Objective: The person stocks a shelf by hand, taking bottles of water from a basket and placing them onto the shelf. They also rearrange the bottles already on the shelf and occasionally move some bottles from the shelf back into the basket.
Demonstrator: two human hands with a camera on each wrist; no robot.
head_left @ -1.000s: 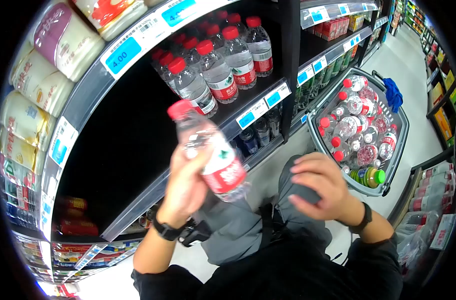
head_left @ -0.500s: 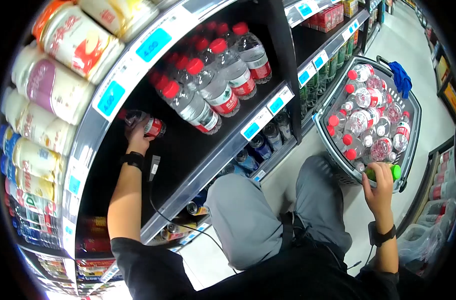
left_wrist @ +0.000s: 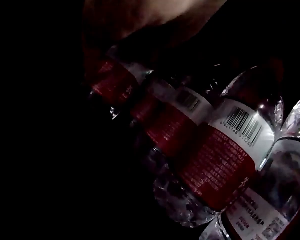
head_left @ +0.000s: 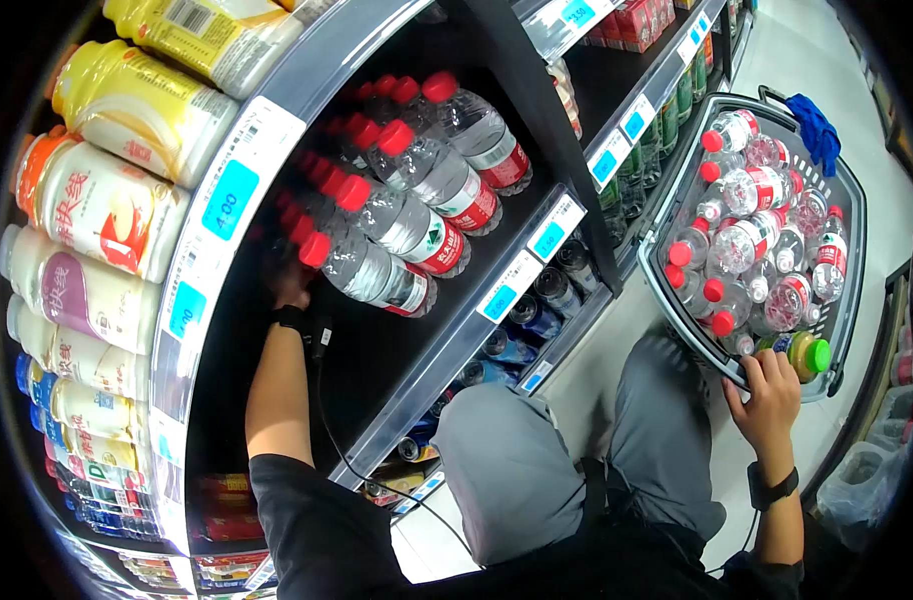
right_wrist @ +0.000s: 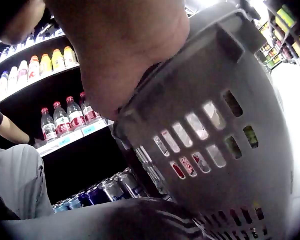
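Note:
Deep in the dark shelf, my left hand is behind the near row of red-capped water bottles; its fingers are lost in shadow. The left wrist view has part of that hand over the farthest red-labelled bottle, and whether it grips the bottle is hidden. Over the near rim of the grey basket, my right hand hooks its fingers, beside a green-capped bottle. In the right wrist view, the same hand lies against the basket's top edge.
Red-capped bottles lie piled in the basket, with a blue cloth at its far corner. A price-tag edge fronts the shelf, cans stand below, and white and yellow bottles line the left. A cable hangs from the shelf.
The bottle my left hand held in front of the shelf went inside, and that hand is now deeper behind the row. My right hand moved from above my knee to the basket's rim.

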